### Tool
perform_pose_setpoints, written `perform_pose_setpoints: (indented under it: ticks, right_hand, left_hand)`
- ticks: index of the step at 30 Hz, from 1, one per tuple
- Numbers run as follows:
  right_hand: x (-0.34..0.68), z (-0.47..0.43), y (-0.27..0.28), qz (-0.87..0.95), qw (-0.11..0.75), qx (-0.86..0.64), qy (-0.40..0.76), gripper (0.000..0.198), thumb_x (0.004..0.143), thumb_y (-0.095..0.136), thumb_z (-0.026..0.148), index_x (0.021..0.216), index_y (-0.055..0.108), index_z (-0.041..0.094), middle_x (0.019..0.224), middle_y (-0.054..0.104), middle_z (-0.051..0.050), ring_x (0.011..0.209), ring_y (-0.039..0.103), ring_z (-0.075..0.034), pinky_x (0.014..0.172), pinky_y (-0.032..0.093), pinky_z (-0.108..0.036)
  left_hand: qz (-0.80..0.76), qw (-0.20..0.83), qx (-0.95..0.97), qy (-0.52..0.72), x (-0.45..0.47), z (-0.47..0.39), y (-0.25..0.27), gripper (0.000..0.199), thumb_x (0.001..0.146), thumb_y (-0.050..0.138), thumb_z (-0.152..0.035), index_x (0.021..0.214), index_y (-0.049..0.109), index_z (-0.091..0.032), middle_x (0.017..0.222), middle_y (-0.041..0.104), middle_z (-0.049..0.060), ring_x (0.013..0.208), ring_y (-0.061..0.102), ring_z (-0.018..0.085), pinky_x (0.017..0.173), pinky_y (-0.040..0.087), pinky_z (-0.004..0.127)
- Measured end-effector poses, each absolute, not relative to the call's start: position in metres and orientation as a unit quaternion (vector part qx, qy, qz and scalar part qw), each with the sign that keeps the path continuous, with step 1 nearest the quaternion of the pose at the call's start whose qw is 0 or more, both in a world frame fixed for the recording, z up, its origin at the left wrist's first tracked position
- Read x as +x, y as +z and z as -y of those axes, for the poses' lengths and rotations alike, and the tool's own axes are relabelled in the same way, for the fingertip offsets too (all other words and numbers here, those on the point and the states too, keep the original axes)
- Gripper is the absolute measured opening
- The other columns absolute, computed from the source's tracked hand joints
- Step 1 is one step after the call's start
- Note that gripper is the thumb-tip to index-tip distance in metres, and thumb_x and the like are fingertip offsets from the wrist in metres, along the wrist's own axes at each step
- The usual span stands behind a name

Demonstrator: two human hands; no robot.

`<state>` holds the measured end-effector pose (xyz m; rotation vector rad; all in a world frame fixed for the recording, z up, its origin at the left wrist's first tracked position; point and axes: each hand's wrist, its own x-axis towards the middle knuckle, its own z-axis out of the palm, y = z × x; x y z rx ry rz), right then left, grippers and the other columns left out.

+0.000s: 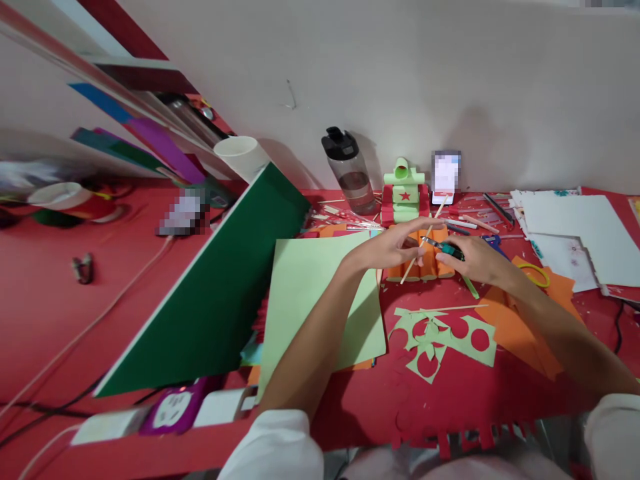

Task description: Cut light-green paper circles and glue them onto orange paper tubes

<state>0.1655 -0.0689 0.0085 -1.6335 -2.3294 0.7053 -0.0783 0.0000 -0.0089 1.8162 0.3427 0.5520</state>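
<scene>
My left hand (387,245) pinches a thin wooden stick (410,270), which slants up to the right. My right hand (475,259) is closed around green-handled pliers (451,250), their metal jaws reaching the stick beside my left fingers. Whether the jaws are closed on it, I cannot tell. Below and behind both hands lies a row of orange paper rolls (397,272), partly covered by them. Just beyond stands a light green and red paper model (404,212) with a red star. Nearer to me are light green paper scraps (463,345) with round holes cut out.
Light green sheets (320,287) lie left of the hands, beside a leaning dark green board (210,293). A water bottle (353,177) and an upright phone (447,175) stand along the wall. Orange paper (515,337) is under my right forearm; white sheets (595,227) lie farther right.
</scene>
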Motion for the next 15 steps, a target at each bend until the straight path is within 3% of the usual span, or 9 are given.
perform_pose_setpoints:
  ticks: [2,9,15]
  right_hand:
    - [0.1649,0.0686,0.0078,0.796,0.089,-0.555,0.225,0.044,0.105,0.047,0.058,0.112,0.067,0.019,0.112,0.076,-0.016,0.103,0.07,-0.035,0.091,0.051,-0.045]
    - [0.1627,0.0711,0.0102,0.808,0.08,-0.542,0.218,0.051,0.108,0.041,0.056,0.129,0.06,0.014,0.13,0.072,-0.023,0.119,0.068,-0.04,0.1,0.048,-0.049]
    - [0.1599,0.0698,0.0155,0.805,0.062,-0.553,0.207,0.055,0.106,0.042,0.065,0.12,0.064,0.016,0.119,0.075,-0.02,0.109,0.071,-0.037,0.091,0.049,-0.043]
  left_hand:
    - [-0.144,0.564,0.778,0.236,-0.0772,0.0002,-0.0082,0.061,0.099,0.07,-0.03,0.157,0.053,-0.038,0.163,0.054,0.015,0.073,0.072,0.012,0.067,0.064,0.031]
    - [-0.142,0.564,0.778,0.237,-0.078,-0.0003,-0.0042,0.059,0.099,0.071,-0.033,0.156,0.056,-0.034,0.157,0.058,0.017,0.074,0.073,0.014,0.068,0.063,0.033]
    - [-0.132,0.561,0.783,0.233,-0.0794,-0.0001,-0.0009,0.055,0.099,0.069,-0.032,0.153,0.057,-0.032,0.155,0.059,0.017,0.073,0.073,0.014,0.068,0.061,0.033]
